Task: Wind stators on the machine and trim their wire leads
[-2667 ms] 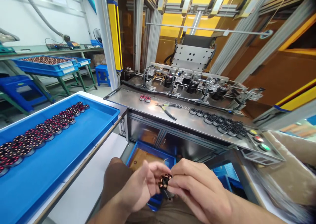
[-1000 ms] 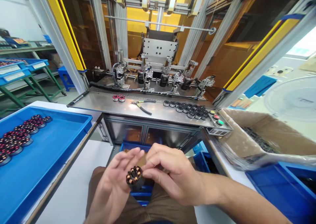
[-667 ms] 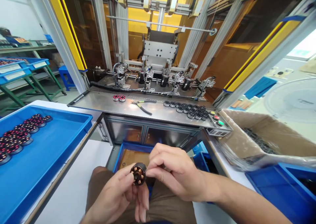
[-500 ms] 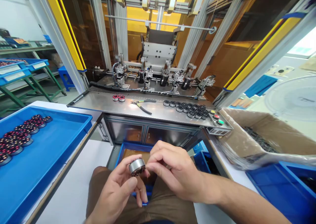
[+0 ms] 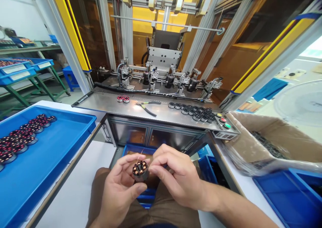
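Note:
My left hand (image 5: 120, 187) holds a round motor part (image 5: 140, 171) with a metal rim and copper windings facing up, gripped between thumb and fingers. A thin copper wire (image 5: 141, 152) sticks up from it. On its right side, my right hand (image 5: 176, 174) has thumb and forefinger pinched together close to the part; whatever is between them is too small to make out. Cutters with black and green handles (image 5: 149, 111) lie on the steel ledge (image 5: 108, 104), between two red-wound parts (image 5: 123, 99) and a cluster of dark parts (image 5: 193, 111).
At left, a blue tray (image 5: 70, 134) holds rows of wound parts. A machine with metal fixtures (image 5: 153, 78) stands beyond the ledge. Coloured buttons (image 5: 223, 120) sit at the ledge's right end, beside a plastic-lined carton (image 5: 291, 137). Blue bins (image 5: 281, 191) stand below it.
The held part has turned in my left hand, so its windings now face up instead of its metal side showing. The view has shifted slightly, and my right hand stays pinched beside the part.

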Demonstrator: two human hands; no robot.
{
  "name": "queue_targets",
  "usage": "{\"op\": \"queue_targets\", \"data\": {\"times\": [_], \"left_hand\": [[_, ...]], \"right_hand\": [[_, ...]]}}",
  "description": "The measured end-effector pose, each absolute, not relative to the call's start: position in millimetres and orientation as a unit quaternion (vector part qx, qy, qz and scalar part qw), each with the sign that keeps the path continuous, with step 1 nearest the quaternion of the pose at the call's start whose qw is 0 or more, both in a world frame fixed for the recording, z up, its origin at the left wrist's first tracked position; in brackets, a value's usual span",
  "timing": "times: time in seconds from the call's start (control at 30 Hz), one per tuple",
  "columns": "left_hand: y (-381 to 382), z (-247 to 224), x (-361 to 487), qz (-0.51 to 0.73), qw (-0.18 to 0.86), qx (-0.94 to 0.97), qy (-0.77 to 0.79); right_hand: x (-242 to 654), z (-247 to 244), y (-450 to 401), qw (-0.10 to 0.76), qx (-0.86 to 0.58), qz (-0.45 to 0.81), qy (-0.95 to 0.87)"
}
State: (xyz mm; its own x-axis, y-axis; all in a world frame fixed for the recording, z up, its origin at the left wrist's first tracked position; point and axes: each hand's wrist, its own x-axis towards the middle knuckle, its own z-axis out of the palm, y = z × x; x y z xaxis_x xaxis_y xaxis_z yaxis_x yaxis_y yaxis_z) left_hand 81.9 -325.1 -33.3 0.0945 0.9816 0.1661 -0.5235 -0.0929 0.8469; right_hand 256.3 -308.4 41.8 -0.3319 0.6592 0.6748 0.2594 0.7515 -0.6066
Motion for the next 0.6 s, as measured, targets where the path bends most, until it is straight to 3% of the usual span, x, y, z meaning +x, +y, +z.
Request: {"op": "queue_targets", "data": {"times": [0.17,0.27,0.4,0.6], "left_hand": [[-323,-34,75,0.614,0.587,0.445,0.284],[-320,-34,73,0.618,0.577,0.448,0.290],[-318,-35,71,0.616,0.584,0.447,0.283],[-318,-39,70,0.609,0.579,0.466,0.278]], "right_hand": [[249,38,-318,0.544,-0.327,0.242,-0.734],[241,25,-329,0.559,-0.373,0.389,-0.630],[229,-1,-337,0.528,-0.331,0.642,-0.446],[225,-16,-338,0.502,-0.302,0.723,-0.366]]}}
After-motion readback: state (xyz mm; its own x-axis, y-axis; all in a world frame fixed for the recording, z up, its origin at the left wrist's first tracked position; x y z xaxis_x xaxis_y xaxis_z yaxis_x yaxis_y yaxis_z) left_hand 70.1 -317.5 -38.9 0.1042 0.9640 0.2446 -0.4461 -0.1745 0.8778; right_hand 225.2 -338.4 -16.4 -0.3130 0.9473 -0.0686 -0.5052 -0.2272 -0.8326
